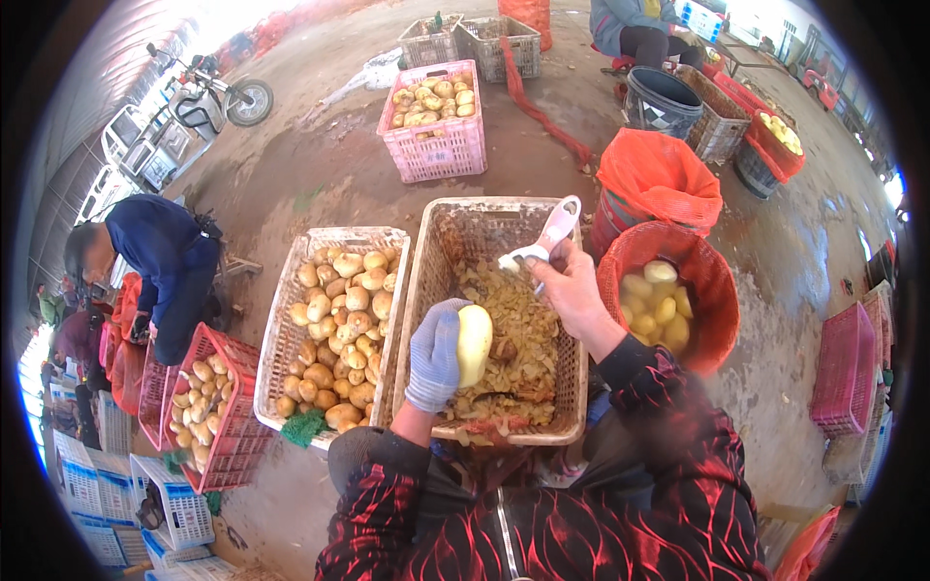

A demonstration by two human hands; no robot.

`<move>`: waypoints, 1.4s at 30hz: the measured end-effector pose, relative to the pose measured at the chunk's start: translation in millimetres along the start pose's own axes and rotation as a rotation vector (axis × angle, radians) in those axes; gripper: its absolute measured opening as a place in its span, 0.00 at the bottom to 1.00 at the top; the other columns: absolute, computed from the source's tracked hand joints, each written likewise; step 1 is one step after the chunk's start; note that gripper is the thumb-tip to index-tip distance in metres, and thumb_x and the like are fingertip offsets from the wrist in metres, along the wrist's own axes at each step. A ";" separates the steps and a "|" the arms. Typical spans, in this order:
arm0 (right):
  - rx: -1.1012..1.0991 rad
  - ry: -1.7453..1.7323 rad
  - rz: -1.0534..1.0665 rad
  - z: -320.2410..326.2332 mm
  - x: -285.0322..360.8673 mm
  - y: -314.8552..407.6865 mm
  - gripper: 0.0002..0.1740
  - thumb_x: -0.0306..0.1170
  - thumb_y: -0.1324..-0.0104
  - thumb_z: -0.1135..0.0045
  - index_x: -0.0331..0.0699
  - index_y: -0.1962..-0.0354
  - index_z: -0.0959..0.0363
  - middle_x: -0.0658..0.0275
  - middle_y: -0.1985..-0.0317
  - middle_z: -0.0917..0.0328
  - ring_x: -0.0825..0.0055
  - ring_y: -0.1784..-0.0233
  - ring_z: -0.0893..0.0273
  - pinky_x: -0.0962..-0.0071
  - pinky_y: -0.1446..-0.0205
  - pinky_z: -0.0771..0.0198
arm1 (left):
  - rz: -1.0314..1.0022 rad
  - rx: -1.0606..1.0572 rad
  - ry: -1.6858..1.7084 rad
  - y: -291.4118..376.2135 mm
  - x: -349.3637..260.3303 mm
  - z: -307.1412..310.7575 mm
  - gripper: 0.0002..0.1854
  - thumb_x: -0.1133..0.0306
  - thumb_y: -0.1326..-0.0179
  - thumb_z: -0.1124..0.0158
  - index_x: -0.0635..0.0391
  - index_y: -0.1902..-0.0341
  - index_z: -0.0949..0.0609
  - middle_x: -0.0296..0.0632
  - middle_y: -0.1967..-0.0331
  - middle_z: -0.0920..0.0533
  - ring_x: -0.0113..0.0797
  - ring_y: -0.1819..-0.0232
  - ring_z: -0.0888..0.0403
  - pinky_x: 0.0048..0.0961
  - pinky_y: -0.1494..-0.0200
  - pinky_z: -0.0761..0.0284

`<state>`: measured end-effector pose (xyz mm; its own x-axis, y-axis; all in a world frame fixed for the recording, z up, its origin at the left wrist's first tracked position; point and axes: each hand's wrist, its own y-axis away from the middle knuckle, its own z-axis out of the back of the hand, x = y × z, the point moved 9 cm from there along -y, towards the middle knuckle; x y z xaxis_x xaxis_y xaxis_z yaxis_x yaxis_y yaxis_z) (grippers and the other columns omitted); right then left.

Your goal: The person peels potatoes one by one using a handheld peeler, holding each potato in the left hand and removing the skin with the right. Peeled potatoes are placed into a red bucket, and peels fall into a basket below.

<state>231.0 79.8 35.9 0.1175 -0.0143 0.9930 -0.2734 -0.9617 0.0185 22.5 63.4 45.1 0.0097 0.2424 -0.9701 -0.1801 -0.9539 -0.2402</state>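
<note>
My left hand (434, 356), in a blue-and-white knitted glove, holds a peeled potato (474, 346) over a plastic crate (585, 392) of peelings (523, 327). Bare, my right hand (570, 289) grips a peeler with a pale pink handle (559, 222), its white head up and to the right of the potato, apart from it. Left of the peelings stands a white crate (280, 327) of unpeeled potatoes (349, 327). On my right is a red mesh-lined tub (716, 290) where peeled potatoes (665, 309) lie in cloudy water.
Ahead stands a pink crate (439, 152) of potatoes. A container covered with red mesh (657, 178) and a dark bucket (661, 102) stand ahead right. At left, a person in dark blue (171, 254) bends near a red crate (240, 378); another person (639, 33) sits far right.
</note>
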 end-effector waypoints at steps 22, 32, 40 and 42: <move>0.556 -0.134 0.010 -67.5 13.8 67.9 0.12 0.20 0.37 0.47 0.36 0.55 0.33 0.68 0.64 0.24 0.85 0.63 0.25 0.80 0.58 0.28 | 0.689 0.016 0.901 5.0 67.1 -16.2 0.21 0.56 0.31 0.52 0.62 0.47 0.27 0.46 0.58 0.19 0.36 0.62 0.19 0.32 0.64 0.19; -0.058 -0.108 -0.023 12.3 -11.7 -12.1 0.09 0.22 0.39 0.45 0.35 0.59 0.30 0.69 0.74 0.26 0.88 0.83 0.36 0.85 0.83 0.42 | 0.730 0.102 0.928 10.2 46.1 -26.4 0.22 0.53 0.32 0.50 0.64 0.52 0.25 0.48 0.67 0.19 0.38 0.71 0.19 0.33 0.69 0.20; 0.365 -0.004 0.193 -60.9 24.6 47.9 0.11 0.20 0.39 0.45 0.31 0.58 0.32 0.66 0.63 0.24 0.83 0.58 0.27 0.78 0.57 0.28 | 0.672 0.019 0.867 -0.5 70.3 -15.2 0.22 0.51 0.33 0.50 0.62 0.53 0.25 0.45 0.70 0.19 0.35 0.76 0.20 0.28 0.77 0.21; 0.073 -0.017 0.197 -24.3 8.7 8.3 0.10 0.20 0.38 0.45 0.32 0.58 0.32 0.68 0.68 0.25 0.85 0.67 0.28 0.81 0.66 0.31 | 0.729 -0.032 0.872 5.6 61.2 -18.0 0.23 0.50 0.34 0.49 0.61 0.53 0.25 0.45 0.70 0.19 0.36 0.77 0.20 0.28 0.77 0.21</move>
<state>206.5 78.3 47.5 0.0846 -0.2077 0.9745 -0.2227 -0.9572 -0.1847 39.8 69.7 -16.2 0.5960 -0.5664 -0.5692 -0.3984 -0.8240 0.4029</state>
